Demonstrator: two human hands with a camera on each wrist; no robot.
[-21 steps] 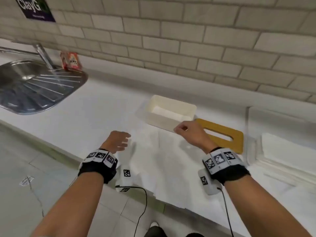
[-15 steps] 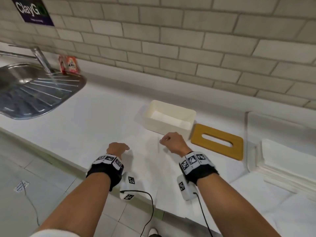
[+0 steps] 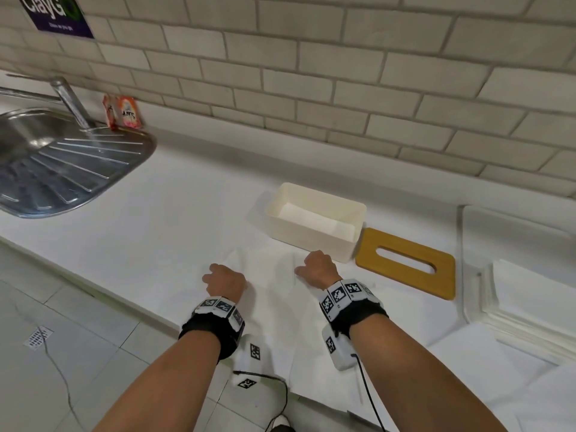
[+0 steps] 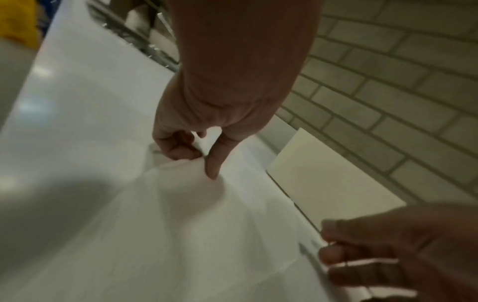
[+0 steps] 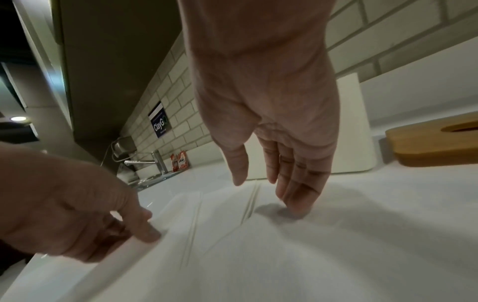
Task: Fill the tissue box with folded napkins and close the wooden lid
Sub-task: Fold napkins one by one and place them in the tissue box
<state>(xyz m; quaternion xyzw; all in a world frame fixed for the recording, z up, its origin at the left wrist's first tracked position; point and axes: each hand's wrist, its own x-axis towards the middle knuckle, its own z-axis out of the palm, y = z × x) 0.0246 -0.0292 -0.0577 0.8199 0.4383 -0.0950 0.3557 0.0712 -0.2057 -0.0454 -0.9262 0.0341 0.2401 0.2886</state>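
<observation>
From the head view I see my left hand (image 3: 225, 282) and right hand (image 3: 318, 269) low in the centre of the frame, both down on a white napkin (image 3: 274, 310) spread over the counter (image 3: 174, 219). The open tissue box (image 3: 314, 220) sits just above my right hand, with napkins already lying inside. The wooden lid (image 3: 405, 262) lies flat on the counter, touching or just beside the box's right end. A stack of napkins (image 3: 530, 294) sits at the right edge, a sink (image 3: 62, 163) at upper left.

In the left wrist view, my left hand (image 4: 204, 130) pinches the napkin's (image 4: 207, 235) edge between thumb and curled fingers.

In the right wrist view, my right hand (image 5: 274, 130) is flat-fingered, its straight fingertips pressing the napkin (image 5: 310, 255); the lid (image 5: 434, 143) shows at right.
</observation>
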